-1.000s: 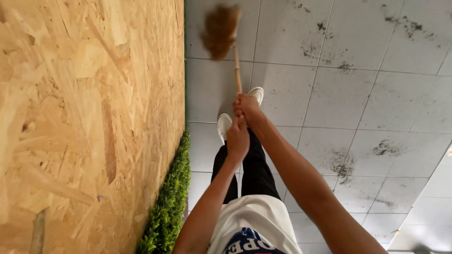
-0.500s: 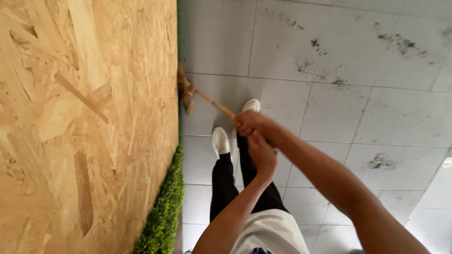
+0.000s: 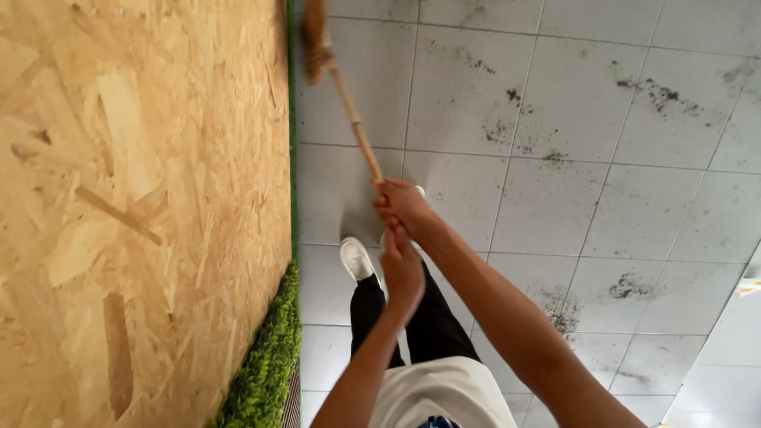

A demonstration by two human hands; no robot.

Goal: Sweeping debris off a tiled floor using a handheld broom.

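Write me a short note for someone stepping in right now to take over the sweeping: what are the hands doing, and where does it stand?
Right hand: gripped on the broom handle, higher up the stick.
Left hand: gripped on the handle's end, just below the right.
Broom head: by the foot of the chipboard wall, next to the green strip.
Done: cannot tell from this view.
Left: dark dirt patches still mark the grey floor tiles to the right.
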